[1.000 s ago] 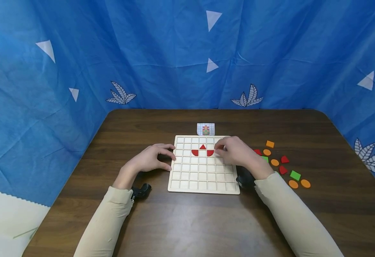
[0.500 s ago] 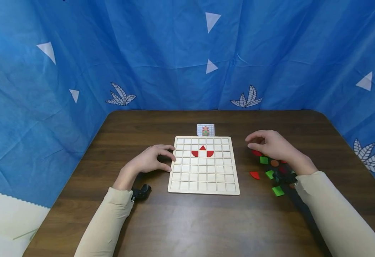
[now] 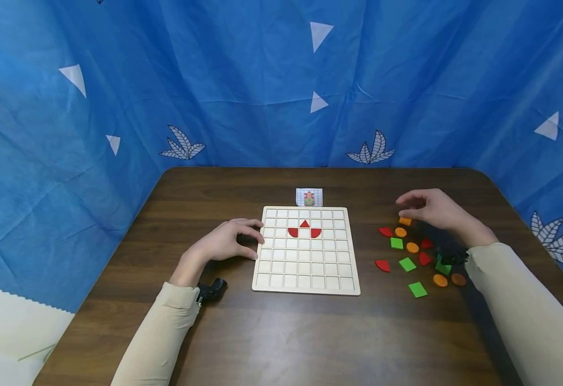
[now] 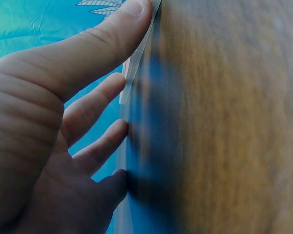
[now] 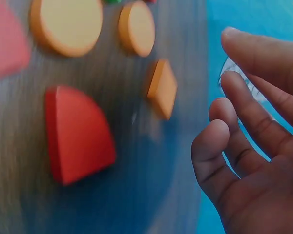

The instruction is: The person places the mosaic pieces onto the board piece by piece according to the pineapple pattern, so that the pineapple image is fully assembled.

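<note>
Brown counter | I've swung my right hand from board towards orange tile; relaxed, empty, no piece gripped yet | left hand relaxed, touching board

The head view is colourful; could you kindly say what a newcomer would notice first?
The pale gridded board at centre, with three red pieces toward its far side, probably draws the eye first. Next come the loose red, green and orange tiles to its right, near the right hand. Blue patterned cloth hangs behind.
</note>
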Demonstrator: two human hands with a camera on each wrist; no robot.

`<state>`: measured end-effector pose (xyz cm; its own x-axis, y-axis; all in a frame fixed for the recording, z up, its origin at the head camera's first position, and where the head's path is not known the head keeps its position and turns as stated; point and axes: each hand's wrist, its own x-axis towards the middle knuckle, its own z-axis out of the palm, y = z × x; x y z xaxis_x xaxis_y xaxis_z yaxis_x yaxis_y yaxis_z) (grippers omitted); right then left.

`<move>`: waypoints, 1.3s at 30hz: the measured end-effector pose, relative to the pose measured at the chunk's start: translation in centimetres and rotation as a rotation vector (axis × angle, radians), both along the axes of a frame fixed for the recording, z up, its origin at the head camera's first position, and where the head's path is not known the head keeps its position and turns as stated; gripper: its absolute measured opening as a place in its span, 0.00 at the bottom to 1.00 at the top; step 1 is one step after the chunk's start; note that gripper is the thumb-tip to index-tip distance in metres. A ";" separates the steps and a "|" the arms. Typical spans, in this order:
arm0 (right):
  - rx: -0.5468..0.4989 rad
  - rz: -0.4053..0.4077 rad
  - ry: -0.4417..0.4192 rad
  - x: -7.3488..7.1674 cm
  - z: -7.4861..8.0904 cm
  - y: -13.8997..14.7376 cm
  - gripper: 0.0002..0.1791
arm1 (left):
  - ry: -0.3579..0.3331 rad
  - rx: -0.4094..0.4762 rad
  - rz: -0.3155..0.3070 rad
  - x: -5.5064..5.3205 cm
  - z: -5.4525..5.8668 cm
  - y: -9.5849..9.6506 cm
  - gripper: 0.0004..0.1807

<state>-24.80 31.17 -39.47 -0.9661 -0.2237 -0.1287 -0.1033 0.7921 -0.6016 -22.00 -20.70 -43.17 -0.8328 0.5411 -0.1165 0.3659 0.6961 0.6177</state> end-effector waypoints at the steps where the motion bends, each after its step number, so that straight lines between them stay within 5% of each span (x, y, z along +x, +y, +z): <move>1: 0.003 -0.007 -0.018 -0.2 -0.1 0.3 0.22 | -0.001 0.000 0.001 0.0 0.0 0.0 0.17; 14: 0.105 0.026 -0.080 -1.0 -2.2 2.7 0.28 | -0.001 0.003 -0.001 0.1 0.0 0.1 0.16; 29: 0.298 0.191 0.021 -0.4 -1.1 0.6 0.12 | -0.008 -0.006 0.011 0.0 0.0 0.1 0.17; 39: 0.295 0.146 0.047 -0.4 -0.7 0.4 0.14 | -0.014 -0.007 0.014 0.1 0.2 0.2 0.16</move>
<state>-25.21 31.57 -40.21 -0.9331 -0.3196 -0.1649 -0.2503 0.9064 -0.3403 -21.89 -20.52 -42.97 -0.8385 0.5289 -0.1315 0.3478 0.7050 0.6180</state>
